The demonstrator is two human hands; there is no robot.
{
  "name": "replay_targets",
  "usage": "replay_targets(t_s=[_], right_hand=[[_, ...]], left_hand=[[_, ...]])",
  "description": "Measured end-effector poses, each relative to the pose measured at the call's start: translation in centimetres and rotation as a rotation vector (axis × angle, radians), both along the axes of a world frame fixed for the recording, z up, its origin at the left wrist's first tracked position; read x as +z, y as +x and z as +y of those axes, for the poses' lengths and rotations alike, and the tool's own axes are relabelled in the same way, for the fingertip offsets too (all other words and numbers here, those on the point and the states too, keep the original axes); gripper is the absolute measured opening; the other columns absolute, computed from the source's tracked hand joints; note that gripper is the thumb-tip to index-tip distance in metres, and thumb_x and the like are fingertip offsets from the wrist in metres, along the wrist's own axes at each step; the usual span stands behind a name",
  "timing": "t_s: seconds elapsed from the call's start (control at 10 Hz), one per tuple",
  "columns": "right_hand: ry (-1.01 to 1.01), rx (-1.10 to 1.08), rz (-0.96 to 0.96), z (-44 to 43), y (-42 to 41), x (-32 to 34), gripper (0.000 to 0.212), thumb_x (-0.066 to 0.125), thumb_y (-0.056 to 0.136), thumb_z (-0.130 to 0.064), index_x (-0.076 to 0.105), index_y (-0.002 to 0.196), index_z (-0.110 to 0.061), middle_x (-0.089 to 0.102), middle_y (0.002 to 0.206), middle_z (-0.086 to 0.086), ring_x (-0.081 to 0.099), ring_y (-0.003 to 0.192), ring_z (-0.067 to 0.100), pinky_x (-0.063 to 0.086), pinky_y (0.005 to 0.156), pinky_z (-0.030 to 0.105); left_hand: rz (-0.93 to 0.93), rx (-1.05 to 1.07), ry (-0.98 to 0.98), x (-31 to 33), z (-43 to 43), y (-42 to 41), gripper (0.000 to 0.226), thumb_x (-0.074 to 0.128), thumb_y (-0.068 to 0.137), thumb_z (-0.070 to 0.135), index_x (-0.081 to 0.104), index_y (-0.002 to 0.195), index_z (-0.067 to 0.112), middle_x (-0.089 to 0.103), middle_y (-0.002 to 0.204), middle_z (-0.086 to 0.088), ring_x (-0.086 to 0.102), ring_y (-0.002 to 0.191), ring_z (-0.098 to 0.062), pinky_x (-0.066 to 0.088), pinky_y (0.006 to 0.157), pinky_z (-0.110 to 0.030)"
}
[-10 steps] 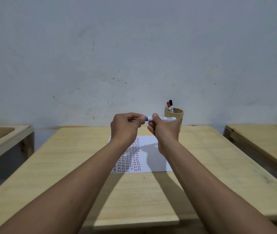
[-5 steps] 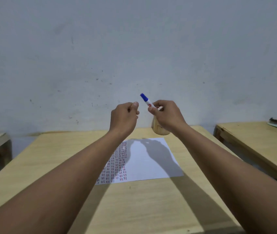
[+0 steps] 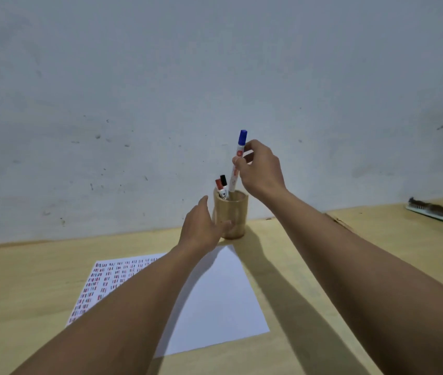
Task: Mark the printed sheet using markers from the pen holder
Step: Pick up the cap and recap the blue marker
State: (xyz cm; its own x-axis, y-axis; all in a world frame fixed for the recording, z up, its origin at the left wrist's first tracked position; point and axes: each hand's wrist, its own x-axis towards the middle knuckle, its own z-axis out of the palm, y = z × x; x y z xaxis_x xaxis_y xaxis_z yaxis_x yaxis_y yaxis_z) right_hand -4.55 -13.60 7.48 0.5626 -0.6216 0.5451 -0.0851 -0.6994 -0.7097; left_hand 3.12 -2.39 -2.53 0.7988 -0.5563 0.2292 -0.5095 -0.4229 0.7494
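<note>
A wooden pen holder [image 3: 235, 216] stands at the back of the table near the wall. A red-capped marker [image 3: 219, 185] and a black-capped marker [image 3: 223, 181] stick out of it. My right hand [image 3: 260, 170] pinches a white marker with a blue cap [image 3: 239, 155], held upright with its lower end inside the holder's mouth. My left hand [image 3: 201, 226] is spread open against the holder's left side, touching it with its fingers. The printed sheet [image 3: 215, 293] lies on the table in front, with rows of red and blue marks on its left part; my left forearm covers its middle.
The wooden table [image 3: 25, 280] ends at a grey wall. To the right stands a second table [image 3: 393, 228] with a brush [image 3: 436, 211] on it. A narrow gap separates the two tables.
My hands moved apart and forward. The right hand brought the blue-capped marker upright into the holder's mouth. The left hand opened and reached to the holder's side.
</note>
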Motion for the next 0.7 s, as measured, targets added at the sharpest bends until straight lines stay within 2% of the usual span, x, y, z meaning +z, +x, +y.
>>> replay_targets(t_s=[0.1,0.2,0.3,0.4,0.5,0.6,0.7], right_hand=[[-0.006,-0.026,0.081,-0.7,0.6,-1.2,0.016,0.055,0.101,-0.022,0.063,0.111,-0.013,0.064,0.09,-0.001,0.06,0.072,0.01,0.052,0.066,0.03],[0.075,-0.02,0.164,-1.4,1.3,-2.8,0.019,0.057,0.099,-0.022,0.068,0.104,-0.008,0.072,0.092,0.009,0.066,0.077,0.022,0.05,0.065,0.032],[0.15,-0.008,0.249,-1.5,1.5,-3.9,0.029,0.059,0.097,-0.022,0.071,0.09,0.004,0.069,0.08,0.014,0.056,0.065,0.023,0.039,0.055,0.029],[0.141,-0.038,0.319,-1.6,2.0,-4.4,0.027,0.061,0.094,-0.019,0.06,0.073,-0.003,0.048,0.06,0.006,0.041,0.052,0.019,0.034,0.054,0.028],[0.162,-0.039,0.363,-1.6,1.7,-4.3,0.024,0.064,0.094,-0.017,0.056,0.074,-0.007,0.039,0.057,0.003,0.034,0.05,0.018,0.027,0.049,0.027],[0.178,-0.031,0.342,-2.0,1.5,-4.4,0.014,0.066,0.091,-0.013,0.066,0.078,-0.008,0.043,0.061,0.006,0.036,0.054,0.02,0.028,0.052,0.028],[0.207,-0.012,0.279,-1.7,0.4,-4.0,0.021,0.065,0.092,-0.013,0.07,0.11,-0.006,0.067,0.093,0.01,0.061,0.076,0.024,0.045,0.068,0.028]], left_hand=[[0.024,-0.013,-0.012,-0.7,-0.9,0.1,0.087,0.08,0.076,0.035,0.038,0.147,0.01,0.057,0.136,-0.008,0.055,0.125,-0.028,0.046,0.093,-0.034],[0.04,-0.036,-0.063,-1.1,-1.5,0.0,0.066,0.08,0.077,0.032,0.052,0.134,0.014,0.062,0.112,0.003,0.061,0.105,-0.023,0.048,0.084,-0.032],[0.031,-0.018,-0.094,-1.4,-1.8,0.0,0.045,0.068,0.085,0.031,0.057,0.127,0.021,0.07,0.117,0.0,0.066,0.101,-0.021,0.055,0.085,-0.035],[0.026,0.015,-0.109,-1.5,-1.8,0.1,0.041,0.065,0.089,0.026,0.057,0.129,0.021,0.07,0.119,-0.001,0.068,0.104,-0.022,0.056,0.089,-0.04],[0.032,0.014,-0.111,-1.7,-1.9,0.0,0.044,0.067,0.09,0.021,0.056,0.132,0.019,0.069,0.122,-0.002,0.067,0.107,-0.022,0.055,0.089,-0.036],[0.044,0.015,-0.111,-1.8,-1.8,-0.1,0.043,0.063,0.092,0.019,0.054,0.134,0.015,0.067,0.125,-0.006,0.065,0.108,-0.025,0.049,0.084,-0.031],[0.051,0.039,-0.139,-1.3,-0.9,-1.1,0.054,0.063,0.094,0.022,0.046,0.144,0.013,0.062,0.133,-0.011,0.063,0.115,-0.027,0.048,0.089,-0.032]])
